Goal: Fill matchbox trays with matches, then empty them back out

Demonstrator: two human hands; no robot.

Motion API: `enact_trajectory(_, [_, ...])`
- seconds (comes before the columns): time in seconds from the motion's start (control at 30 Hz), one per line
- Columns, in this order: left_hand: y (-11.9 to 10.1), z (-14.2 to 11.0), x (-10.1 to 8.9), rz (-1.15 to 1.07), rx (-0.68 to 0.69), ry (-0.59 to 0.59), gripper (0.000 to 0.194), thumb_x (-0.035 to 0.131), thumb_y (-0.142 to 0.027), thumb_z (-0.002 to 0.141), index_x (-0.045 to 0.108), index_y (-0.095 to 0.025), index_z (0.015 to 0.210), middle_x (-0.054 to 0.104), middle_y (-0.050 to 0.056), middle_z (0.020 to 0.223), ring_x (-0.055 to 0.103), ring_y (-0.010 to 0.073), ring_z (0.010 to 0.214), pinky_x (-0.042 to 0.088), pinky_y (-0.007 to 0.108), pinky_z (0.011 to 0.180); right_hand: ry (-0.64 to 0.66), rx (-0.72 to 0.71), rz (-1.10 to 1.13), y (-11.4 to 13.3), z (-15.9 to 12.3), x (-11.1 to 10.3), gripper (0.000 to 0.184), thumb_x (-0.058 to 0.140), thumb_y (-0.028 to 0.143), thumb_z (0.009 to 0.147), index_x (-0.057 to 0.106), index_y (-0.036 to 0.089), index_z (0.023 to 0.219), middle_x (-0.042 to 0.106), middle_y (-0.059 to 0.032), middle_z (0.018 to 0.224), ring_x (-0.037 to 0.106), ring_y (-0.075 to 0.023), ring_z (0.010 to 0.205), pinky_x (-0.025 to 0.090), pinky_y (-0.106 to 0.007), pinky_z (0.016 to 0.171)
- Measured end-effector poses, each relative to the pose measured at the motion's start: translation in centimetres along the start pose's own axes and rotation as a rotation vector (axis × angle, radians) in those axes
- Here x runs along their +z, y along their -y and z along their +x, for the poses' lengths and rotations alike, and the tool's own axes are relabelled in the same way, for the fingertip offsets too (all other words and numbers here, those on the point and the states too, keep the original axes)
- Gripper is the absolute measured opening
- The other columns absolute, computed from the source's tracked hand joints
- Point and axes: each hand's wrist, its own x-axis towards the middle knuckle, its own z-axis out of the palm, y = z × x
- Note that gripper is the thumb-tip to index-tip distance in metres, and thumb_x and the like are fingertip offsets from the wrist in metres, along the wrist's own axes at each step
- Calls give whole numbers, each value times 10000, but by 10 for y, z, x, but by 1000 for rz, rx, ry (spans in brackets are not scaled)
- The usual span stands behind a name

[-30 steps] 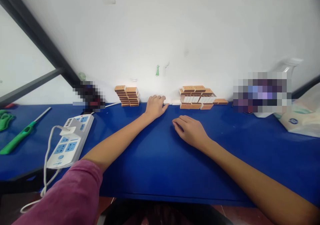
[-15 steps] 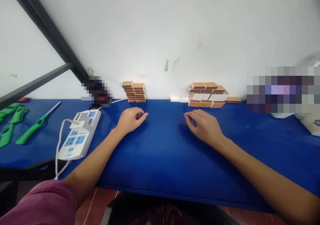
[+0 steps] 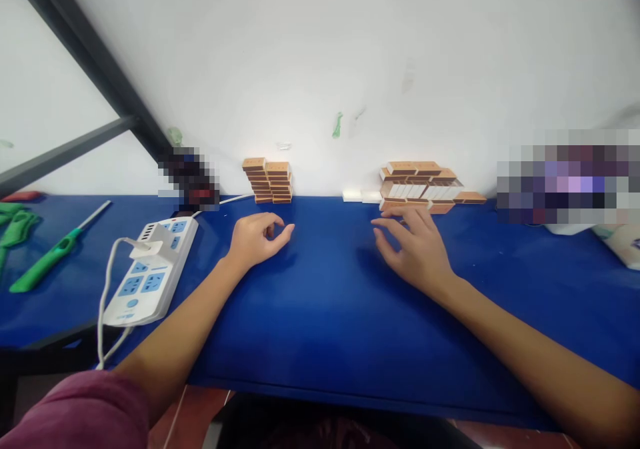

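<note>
Boxes stand in twin columns; the half-curled left hand looks empty nearby. Past white pieces, the right hand, loosely open, seems empty near a layered box pile. Apparently a pause; handling either stack calls for light fingers.

left hand empty, fingers loosely curled, right hand empty, fingers spread and bent, both forearms angled inward

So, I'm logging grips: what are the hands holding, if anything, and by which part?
Nothing is held: the left hand and right hand are empty, fingers loosely curled over the blue table.
</note>
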Motion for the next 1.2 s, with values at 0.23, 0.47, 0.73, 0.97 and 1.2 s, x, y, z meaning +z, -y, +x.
enact_trajectory(0.23, [-7, -1, -3, 16, 52, -30, 292, 619, -449, 939, 681, -210, 784, 597, -9, 615, 557, 147, 585, 456, 306, 603, -67, 33, -92, 9, 0, 1, 373, 662, 219, 916, 625, 238, 1286, 546, -179, 1397, 512, -398, 1317, 430, -621, 1066])
enact_trajectory(0.47, [-11, 1, -6, 5, 51, -142, 169, 666, -383, 920, 691, -216, 914, 690, 25, 755, 623, 193, 745, 533, 346, 757, -104, 46, -85, 15, -1, 4, 613, 685, 262, 902, 437, 253, 1463, 372, -209, 1545, 395, -460, 1430, 371, -690, 1111])
enact_trajectory(0.73, [5, 16, -2, -289, -491, -369, 457, 659, -507, 945, 560, -264, 1319, 578, 116, 1399, 532, 279, 1314, 471, 431, 1076, 105, 380, 532, 49, 8, 16, 689, 598, 464, 982, 301, 276, 1574, 390, -199, 1558, 439, -336, 1423, 554, -516, 1007])
enact_trajectory(0.97, [40, 52, 7, -482, -756, -335, 742, 471, -781, 934, 467, -269, 1471, 478, 142, 1521, 424, 323, 1462, 311, 493, 1229, 164, 802, 1081, 78, 81, 70, 837, 661, 582, 877, 281, 373, 1593, 352, -110, 1629, 406, -293, 1475, 397, -522, 1179])
enact_trajectory(1.2, [49, 59, 14, -497, -744, -344, 752, 401, -817, 937, 504, -287, 1460, 504, 124, 1512, 424, 309, 1463, 287, 468, 1239, 155, 866, 1083, 104, 122, 135, 861, 662, 531, 838, 316, 287, 1587, 361, -118, 1619, 368, -274, 1492, 283, -472, 1255])
